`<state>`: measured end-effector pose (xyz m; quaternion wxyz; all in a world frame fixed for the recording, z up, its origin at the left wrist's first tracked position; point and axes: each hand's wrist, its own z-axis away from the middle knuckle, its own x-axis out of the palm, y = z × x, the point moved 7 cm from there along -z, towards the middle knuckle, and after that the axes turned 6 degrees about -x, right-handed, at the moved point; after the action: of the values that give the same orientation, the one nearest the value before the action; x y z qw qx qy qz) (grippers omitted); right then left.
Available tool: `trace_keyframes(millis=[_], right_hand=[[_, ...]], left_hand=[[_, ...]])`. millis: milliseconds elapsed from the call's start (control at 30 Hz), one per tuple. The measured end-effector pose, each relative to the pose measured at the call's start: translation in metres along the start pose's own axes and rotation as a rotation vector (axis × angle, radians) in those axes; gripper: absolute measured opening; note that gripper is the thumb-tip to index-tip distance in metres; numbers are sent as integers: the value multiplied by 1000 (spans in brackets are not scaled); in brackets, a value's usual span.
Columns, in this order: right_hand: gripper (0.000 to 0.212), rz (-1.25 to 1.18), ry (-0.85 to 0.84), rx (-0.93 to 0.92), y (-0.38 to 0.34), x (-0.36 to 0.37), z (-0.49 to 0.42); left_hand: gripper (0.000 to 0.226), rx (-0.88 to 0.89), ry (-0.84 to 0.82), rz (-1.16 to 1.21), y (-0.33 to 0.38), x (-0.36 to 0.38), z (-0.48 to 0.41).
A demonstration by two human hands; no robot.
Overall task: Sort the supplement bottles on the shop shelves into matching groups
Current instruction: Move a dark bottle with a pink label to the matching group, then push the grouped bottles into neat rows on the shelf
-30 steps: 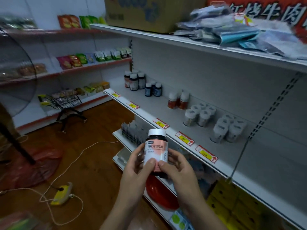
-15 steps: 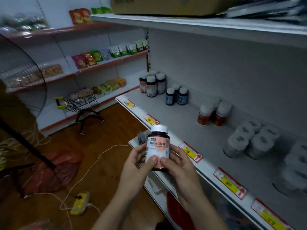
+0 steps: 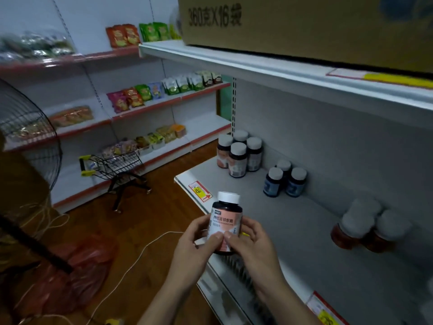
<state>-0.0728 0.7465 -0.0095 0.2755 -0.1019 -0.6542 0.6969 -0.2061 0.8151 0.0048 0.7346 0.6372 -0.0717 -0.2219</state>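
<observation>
We hold the pink-label bottle (image 3: pixel 226 227) upright, left hand (image 3: pixel 196 245) and right hand (image 3: pixel 251 246) curled round it, label checked; next it likely joins the matching pink-label group (image 3: pixel 237 152) at the shelf (image 3: pixel 304 242) end.

The left hand (image 3: pixel 194 242) and right hand (image 3: pixel 254 245) meet palms facing each other, bare forearms angling up from below; the fingers of both curl round one upright bottle (image 3: pixel 226 219). The two thumbs (image 3: pixel 216 236) press side by side on its front.
</observation>
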Motion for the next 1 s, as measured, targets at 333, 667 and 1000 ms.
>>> trace_keyframes(millis=[333, 667, 1000], right_hand=[[40, 307, 222, -158, -2, 69, -152], [41, 501, 618, -70, 2, 96, -228], [34, 462, 772, -6, 17, 93, -213]], left_hand=[[34, 129, -327, -185, 20, -45, -197], [34, 217, -591, -223, 24, -30, -317], [48, 131, -619, -180, 9, -26, -328]])
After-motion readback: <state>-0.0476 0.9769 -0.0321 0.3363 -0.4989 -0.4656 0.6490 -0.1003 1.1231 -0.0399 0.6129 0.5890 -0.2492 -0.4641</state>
